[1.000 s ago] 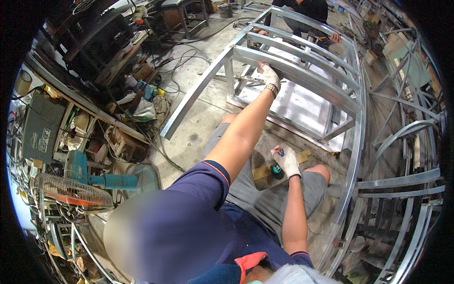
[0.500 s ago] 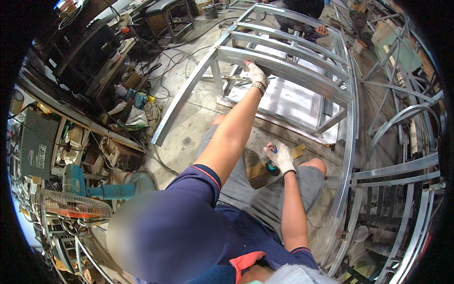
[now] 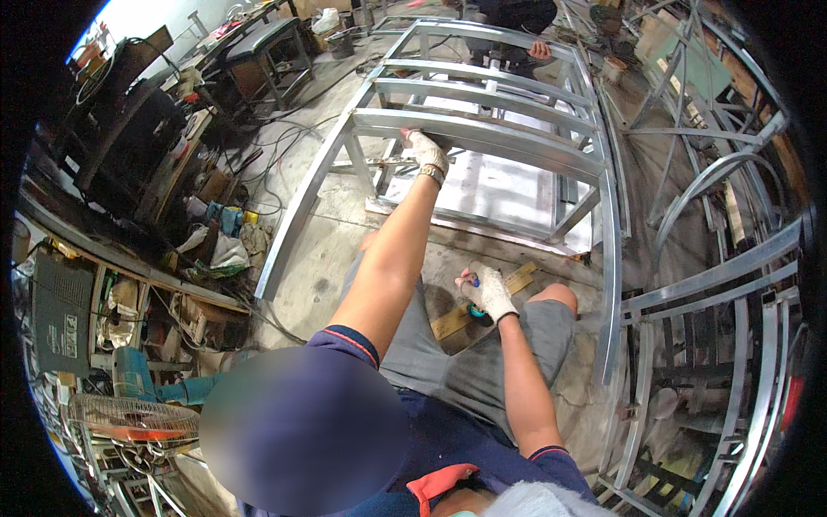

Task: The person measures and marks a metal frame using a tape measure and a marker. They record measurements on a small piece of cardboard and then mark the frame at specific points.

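Observation:
My left hand (image 3: 426,151), in a white knit glove, reaches forward to a wide silver crossbar (image 3: 491,138) of a large metal frame. Its fingers are closed at the bar's lower edge, near the left end. My right hand (image 3: 489,291), also gloved, is low between my knees, closed around a small blue pen-like thing (image 3: 474,279). Just below that hand is a round teal-and-dark thing (image 3: 476,311), partly hidden by the glove. It lies against a yellowish wooden strip (image 3: 448,324) on the floor.
A co-worker's hand (image 3: 540,50) rests at the frame's far end. A white panel (image 3: 491,189) lies under the frame. A teal fan (image 3: 133,375) stands at the left by cluttered shelves. Curved metal pieces (image 3: 715,280) stand at the right; cables (image 3: 280,142) trail over the floor.
The whole view has shifted, so the frame and both hands appear farther left and slightly lower. Against the frame, both hands stay nearly where they were, holding the same things.

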`<move>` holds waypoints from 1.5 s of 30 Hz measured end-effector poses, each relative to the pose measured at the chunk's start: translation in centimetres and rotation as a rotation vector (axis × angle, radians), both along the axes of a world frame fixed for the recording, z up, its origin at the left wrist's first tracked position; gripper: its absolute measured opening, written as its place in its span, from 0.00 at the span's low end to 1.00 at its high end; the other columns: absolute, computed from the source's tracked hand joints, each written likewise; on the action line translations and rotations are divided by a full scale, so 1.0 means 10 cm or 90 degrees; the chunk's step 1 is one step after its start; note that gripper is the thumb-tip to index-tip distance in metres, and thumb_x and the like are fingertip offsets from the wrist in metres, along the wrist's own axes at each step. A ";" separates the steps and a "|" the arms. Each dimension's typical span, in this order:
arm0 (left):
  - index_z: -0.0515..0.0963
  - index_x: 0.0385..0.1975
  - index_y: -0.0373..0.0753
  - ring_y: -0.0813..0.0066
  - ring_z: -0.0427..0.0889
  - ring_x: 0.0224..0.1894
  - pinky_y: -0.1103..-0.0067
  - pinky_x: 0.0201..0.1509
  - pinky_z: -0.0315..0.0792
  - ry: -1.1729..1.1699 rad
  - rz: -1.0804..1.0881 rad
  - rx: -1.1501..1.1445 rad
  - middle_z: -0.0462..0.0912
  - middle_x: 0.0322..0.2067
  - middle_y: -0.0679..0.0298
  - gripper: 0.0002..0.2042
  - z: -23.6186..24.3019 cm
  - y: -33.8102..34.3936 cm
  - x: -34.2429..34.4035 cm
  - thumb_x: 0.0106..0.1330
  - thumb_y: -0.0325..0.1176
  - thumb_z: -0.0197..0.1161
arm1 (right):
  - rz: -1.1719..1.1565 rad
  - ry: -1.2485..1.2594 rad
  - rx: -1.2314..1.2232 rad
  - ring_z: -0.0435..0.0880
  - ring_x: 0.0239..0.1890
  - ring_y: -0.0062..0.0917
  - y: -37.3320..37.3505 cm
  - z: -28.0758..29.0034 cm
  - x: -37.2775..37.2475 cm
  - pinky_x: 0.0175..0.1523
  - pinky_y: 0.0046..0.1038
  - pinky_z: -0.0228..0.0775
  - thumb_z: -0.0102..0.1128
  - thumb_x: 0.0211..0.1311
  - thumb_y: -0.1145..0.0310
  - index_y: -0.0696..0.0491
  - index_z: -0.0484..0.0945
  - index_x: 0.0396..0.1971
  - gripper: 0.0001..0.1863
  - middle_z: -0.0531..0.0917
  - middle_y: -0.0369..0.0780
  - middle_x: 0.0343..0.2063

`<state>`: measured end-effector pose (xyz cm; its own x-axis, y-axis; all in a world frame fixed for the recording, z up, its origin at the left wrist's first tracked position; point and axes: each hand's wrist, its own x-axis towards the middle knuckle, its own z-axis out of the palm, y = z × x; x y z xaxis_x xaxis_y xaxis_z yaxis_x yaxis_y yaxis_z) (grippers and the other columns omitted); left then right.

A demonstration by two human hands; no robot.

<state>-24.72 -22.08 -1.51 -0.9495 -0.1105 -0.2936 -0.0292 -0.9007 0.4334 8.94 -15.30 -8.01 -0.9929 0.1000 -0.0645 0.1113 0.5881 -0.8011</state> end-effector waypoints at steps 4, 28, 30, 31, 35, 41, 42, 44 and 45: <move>0.69 0.66 0.49 0.54 0.77 0.57 0.53 0.58 0.75 0.014 0.004 0.008 0.75 0.62 0.57 0.34 -0.18 0.01 -0.15 0.70 0.68 0.47 | -0.003 -0.005 0.023 0.83 0.32 0.35 0.00 0.00 0.01 0.41 0.35 0.75 0.74 0.54 0.56 0.54 0.81 0.35 0.18 0.84 0.43 0.27; 0.69 0.67 0.50 0.51 0.75 0.61 0.48 0.60 0.74 0.017 -0.036 -0.041 0.73 0.65 0.58 0.37 0.00 -0.07 -0.02 0.69 0.71 0.43 | -0.014 -0.044 0.017 0.85 0.37 0.39 -0.01 0.10 0.04 0.45 0.39 0.75 0.72 0.55 0.51 0.52 0.82 0.37 0.20 0.85 0.45 0.31; 0.68 0.68 0.49 0.51 0.75 0.63 0.48 0.62 0.73 0.034 -0.060 -0.017 0.71 0.67 0.57 0.39 -0.02 -0.08 -0.04 0.68 0.73 0.40 | -0.016 -0.060 0.017 0.86 0.38 0.39 -0.01 0.10 0.03 0.45 0.38 0.75 0.71 0.55 0.50 0.52 0.82 0.37 0.21 0.85 0.44 0.31; 0.68 0.68 0.48 0.50 0.73 0.64 0.47 0.63 0.72 0.061 -0.064 -0.020 0.70 0.68 0.56 0.40 -0.02 -0.09 -0.04 0.69 0.73 0.38 | -0.004 -0.027 0.029 0.86 0.39 0.39 -0.01 0.10 0.03 0.45 0.39 0.75 0.71 0.55 0.50 0.52 0.82 0.37 0.21 0.85 0.44 0.31; 0.66 0.70 0.48 0.49 0.72 0.65 0.46 0.64 0.70 0.079 -0.070 -0.026 0.69 0.68 0.55 0.42 -0.01 -0.08 -0.01 0.68 0.75 0.37 | -0.010 -0.068 0.039 0.86 0.40 0.40 0.00 0.10 0.02 0.45 0.39 0.75 0.70 0.56 0.50 0.51 0.82 0.38 0.20 0.86 0.44 0.32; 0.65 0.70 0.48 0.47 0.71 0.66 0.46 0.66 0.69 0.124 -0.084 -0.059 0.69 0.69 0.54 0.41 0.10 -0.06 0.12 0.69 0.73 0.33 | -0.004 -0.054 0.003 0.86 0.41 0.42 0.00 0.15 0.05 0.46 0.40 0.75 0.69 0.57 0.51 0.51 0.82 0.37 0.19 0.86 0.45 0.33; 0.65 0.71 0.48 0.46 0.71 0.67 0.46 0.66 0.69 0.131 -0.089 -0.066 0.68 0.69 0.53 0.41 0.12 -0.06 0.14 0.70 0.73 0.32 | -0.009 -0.052 0.011 0.86 0.41 0.42 0.00 0.17 0.05 0.46 0.40 0.75 0.69 0.56 0.52 0.51 0.82 0.37 0.18 0.86 0.46 0.33; 0.68 0.69 0.45 0.49 0.74 0.63 0.48 0.63 0.72 0.136 -0.102 -0.060 0.71 0.66 0.53 0.38 0.14 -0.07 0.18 0.71 0.68 0.36 | -0.037 -0.049 -0.014 0.86 0.41 0.44 0.00 0.18 0.07 0.46 0.42 0.76 0.71 0.53 0.52 0.51 0.82 0.35 0.18 0.87 0.46 0.34; 0.69 0.67 0.45 0.50 0.75 0.62 0.49 0.62 0.73 0.149 -0.108 -0.076 0.72 0.65 0.54 0.37 0.15 -0.08 0.20 0.71 0.66 0.38 | -0.035 -0.034 0.003 0.86 0.41 0.44 0.00 0.18 0.07 0.46 0.42 0.76 0.71 0.53 0.52 0.51 0.82 0.35 0.18 0.87 0.46 0.34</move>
<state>-22.74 -22.93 0.04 -0.9976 0.0354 -0.0587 -0.0619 -0.8341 0.5481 9.63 -15.26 -6.17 -0.9810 0.1549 -0.1172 0.1866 0.5835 -0.7904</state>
